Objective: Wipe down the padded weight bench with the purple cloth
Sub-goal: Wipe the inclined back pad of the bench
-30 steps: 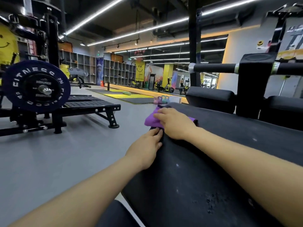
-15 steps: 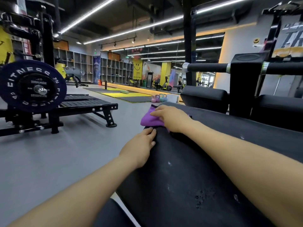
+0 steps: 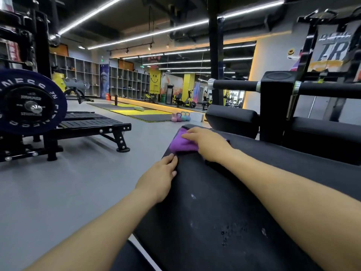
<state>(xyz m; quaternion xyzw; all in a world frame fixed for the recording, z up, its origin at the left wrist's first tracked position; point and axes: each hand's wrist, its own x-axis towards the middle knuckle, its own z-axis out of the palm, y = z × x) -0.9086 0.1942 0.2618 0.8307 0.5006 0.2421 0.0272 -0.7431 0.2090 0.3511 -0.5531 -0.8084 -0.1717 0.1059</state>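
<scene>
Head view, looking down along a black padded weight bench [image 3: 224,202] running from near right toward far centre. Right hand [image 3: 207,142] laid flat on the purple cloth [image 3: 180,144], fingers straight and spread, pressing it onto the far end of the bench pad. Cloth bunched at the bench's far left corner, partly covered by that hand. Left hand [image 3: 160,177] resting on the left edge of the pad, just near of the cloth, fingers relaxed with the tips on the black surface, gripping nothing. Small pale specks and a cluster of dark droplets [image 3: 230,231] on the near part of the pad. Off to the left, a dark blue weight plate [image 3: 29,102] on a black machine, with a low black platform [image 3: 91,125] beside it on the grey floor. Farther back, 4 small kettlebells [image 3: 180,117] in pink and teal standing together near a yellow and black floor mat [image 3: 140,112]. On the right, black roller pads and a horizontal padded bar [image 3: 234,85] beyond the bench
</scene>
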